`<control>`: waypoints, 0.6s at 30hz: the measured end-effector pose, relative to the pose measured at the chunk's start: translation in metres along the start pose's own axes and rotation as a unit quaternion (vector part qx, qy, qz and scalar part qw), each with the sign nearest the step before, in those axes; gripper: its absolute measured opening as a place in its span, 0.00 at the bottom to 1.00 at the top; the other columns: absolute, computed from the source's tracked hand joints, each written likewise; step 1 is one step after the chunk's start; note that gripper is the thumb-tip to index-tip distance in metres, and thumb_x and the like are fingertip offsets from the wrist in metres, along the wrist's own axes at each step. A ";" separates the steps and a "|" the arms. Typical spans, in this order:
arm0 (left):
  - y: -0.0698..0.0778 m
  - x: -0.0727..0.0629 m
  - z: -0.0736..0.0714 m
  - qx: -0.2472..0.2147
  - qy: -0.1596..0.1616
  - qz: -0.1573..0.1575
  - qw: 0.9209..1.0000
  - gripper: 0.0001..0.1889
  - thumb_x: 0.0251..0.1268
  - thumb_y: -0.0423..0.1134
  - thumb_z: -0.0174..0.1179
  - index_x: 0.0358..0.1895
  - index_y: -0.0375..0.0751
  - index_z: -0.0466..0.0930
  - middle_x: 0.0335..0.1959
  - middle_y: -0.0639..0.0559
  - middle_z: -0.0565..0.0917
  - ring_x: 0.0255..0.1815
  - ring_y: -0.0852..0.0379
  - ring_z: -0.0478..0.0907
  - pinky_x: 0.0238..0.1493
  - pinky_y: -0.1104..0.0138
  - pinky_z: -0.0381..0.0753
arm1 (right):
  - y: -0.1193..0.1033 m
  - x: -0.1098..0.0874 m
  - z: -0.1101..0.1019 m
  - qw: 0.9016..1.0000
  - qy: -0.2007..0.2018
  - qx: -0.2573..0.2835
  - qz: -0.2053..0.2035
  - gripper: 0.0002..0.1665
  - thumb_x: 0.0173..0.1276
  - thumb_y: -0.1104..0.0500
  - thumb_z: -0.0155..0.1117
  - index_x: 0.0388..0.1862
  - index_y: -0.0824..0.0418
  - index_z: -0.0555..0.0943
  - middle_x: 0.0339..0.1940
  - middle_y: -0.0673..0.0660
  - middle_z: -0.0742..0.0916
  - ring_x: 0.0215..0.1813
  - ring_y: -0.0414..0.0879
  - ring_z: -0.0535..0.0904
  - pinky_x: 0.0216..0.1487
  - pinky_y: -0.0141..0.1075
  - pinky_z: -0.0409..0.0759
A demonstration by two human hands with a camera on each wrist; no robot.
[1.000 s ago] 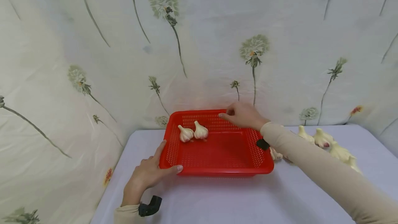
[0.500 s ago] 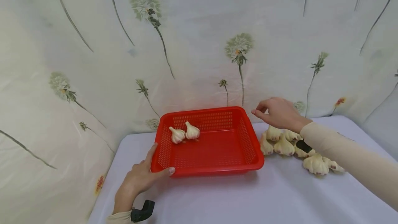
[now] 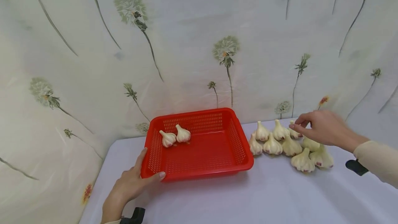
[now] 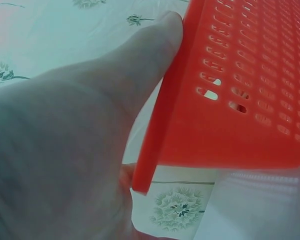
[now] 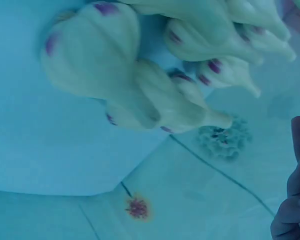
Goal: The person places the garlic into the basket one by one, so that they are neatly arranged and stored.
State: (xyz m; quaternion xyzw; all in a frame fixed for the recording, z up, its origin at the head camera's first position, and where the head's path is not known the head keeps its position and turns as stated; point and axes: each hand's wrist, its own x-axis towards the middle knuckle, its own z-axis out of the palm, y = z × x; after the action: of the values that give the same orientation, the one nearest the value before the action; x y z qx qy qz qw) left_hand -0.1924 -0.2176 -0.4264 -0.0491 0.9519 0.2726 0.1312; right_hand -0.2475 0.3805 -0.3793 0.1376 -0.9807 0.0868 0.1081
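A red plastic basket (image 3: 199, 155) with slotted sides stands on the table, two garlic bulbs (image 3: 183, 133) lying inside by its left back part. My left hand (image 3: 128, 185) holds the basket at its front left corner, thumb on the front rim and fingers along the left side. In the left wrist view the thumb (image 4: 150, 47) lies against the rim. My right hand (image 3: 328, 129) hovers at the back of a group of garlic bulbs (image 3: 291, 146) right of the basket. Its fingers are loosely bent, fingertips overlapping a rear bulb, and nothing is in its grasp.
Several garlic bulbs (image 5: 97, 55) sit close together in the right wrist view, necks pointing various ways. A white cloth covers the table (image 3: 217, 199). Behind it hangs a pale curtain (image 3: 186, 44) printed with dandelions, close to the basket's back side.
My right hand has moved right, from over the basket's back rim to the garlic group. The head view has turned right. My left hand stays on the basket corner.
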 end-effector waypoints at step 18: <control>0.002 0.001 0.002 -0.005 -0.017 -0.008 1.000 0.64 0.55 0.79 0.63 0.88 0.53 0.43 0.68 0.29 0.78 0.53 0.36 0.81 0.42 0.45 0.89 | 0.029 -0.081 0.041 0.999 0.003 0.004 0.054 0.22 0.59 0.29 0.78 0.35 0.43 0.91 0.30 0.40 0.85 0.29 0.31 0.71 0.24 0.31 0.69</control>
State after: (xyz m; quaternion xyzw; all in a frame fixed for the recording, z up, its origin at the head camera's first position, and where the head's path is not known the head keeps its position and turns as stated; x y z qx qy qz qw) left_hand -0.1930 -0.2151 -0.4270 -0.0525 0.9476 0.2774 0.1491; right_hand -0.1871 0.4197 -0.4419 0.0842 -0.9861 0.0972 0.1051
